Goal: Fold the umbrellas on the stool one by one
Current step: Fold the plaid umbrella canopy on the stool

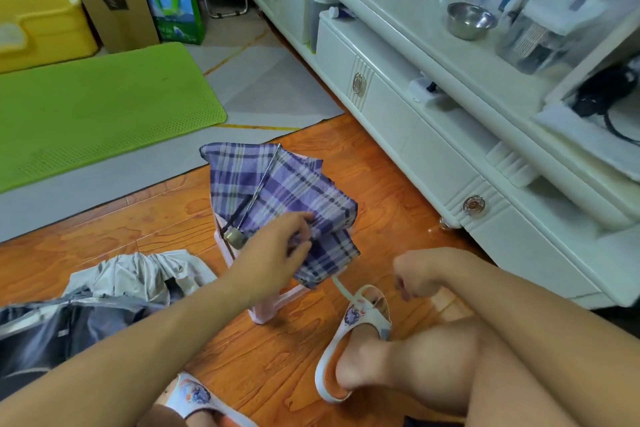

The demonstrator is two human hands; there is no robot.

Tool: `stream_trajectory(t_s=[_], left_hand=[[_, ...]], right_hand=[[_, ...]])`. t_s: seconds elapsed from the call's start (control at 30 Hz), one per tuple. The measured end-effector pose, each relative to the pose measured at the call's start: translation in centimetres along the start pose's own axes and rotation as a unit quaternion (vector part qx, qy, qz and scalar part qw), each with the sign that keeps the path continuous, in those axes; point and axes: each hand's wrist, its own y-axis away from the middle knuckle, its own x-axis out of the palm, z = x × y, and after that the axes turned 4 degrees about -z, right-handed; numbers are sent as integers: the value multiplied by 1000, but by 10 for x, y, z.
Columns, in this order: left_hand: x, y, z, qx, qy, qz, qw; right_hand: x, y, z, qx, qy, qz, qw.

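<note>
Item: plaid umbrella [287,204], purple and white, collapsed but loose, lying across a pink stool [263,305] on the orange wood floor [381,163]; cloth hangs over the stool's edges, a metal rib [266,173] lies on top, and a pale handle [341,286] pokes out at the near end

Second item: grey umbrella [114,288], crumpled on the floor to the left, well apart from the stool; folded or not cannot be told

Left hand [277,250]: fingers curled, pinching a fold of plaid cloth near the stool's near edge

Right hand [415,274]: just beside the handle, not touching it, fingers loosely curled and holding nothing as far as can be seen

Step in hand, as judged: gathering the panels around the shaft. To do it well, the right hand should steady the handle while the left draws each flap flat and wraps all in one direction, keeping ribs straight, before fastening the strap, which is not visible

Nearby: white cabinet [415,135], green mat [97,107], slippers [360,319]
</note>
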Motion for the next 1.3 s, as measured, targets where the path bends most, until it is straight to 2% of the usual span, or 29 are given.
stream_trajectory(t_s=[0.07,0.1,0.13,0.2,0.23,0.27,0.33,0.4,0.5,0.63,0.73,0.83,0.93,1.1,1.17,1.23,1.3], left_hand=[[22,8,8,40,-65,27,997],[32,11,12,51,-104,33,993],[41,15,15,61,-138,32,988],[55,20,22,81,-183,27,979],[60,23,24,87,-202,26,975],[64,24,28,92,-223,30,970],[66,27,31,95,-256,57,960],[64,32,32,88,-250,95,959],[51,37,25,94,-206,112,968],[29,36,15,55,-156,86,982],[16,32,26,14,-187,41,981],[5,28,39,-33,-269,54,961],[-2,28,39,-48,-348,116,929],[4,37,26,-62,-438,191,876],[6,39,25,-60,-447,211,867],[7,41,23,-62,-449,233,860],[6,41,20,-68,-441,251,859]], right_hand=[[-7,7,-4,23,-57,-37,997],[-15,8,-5,30,-156,-69,985],[-22,7,-5,38,-285,-100,953],[-32,5,4,51,-496,-119,858],[-36,3,10,55,-545,-110,830],[-38,1,17,56,-555,-95,825],[-42,-3,32,53,-522,-75,848],[-44,-11,43,52,-479,-92,872],[-47,-27,48,34,-460,-140,876],[-49,-37,43,27,-460,-112,881],[-47,-38,37,39,-459,-96,882],[-43,-41,31,50,-450,-123,883],[-39,-39,29,66,-443,-143,883],[-35,-32,30,77,-480,-185,854],[-30,-32,32,82,-429,-193,879],[-27,-33,34,86,-300,-188,931],[-28,-35,39,87,-217,-200,951]])
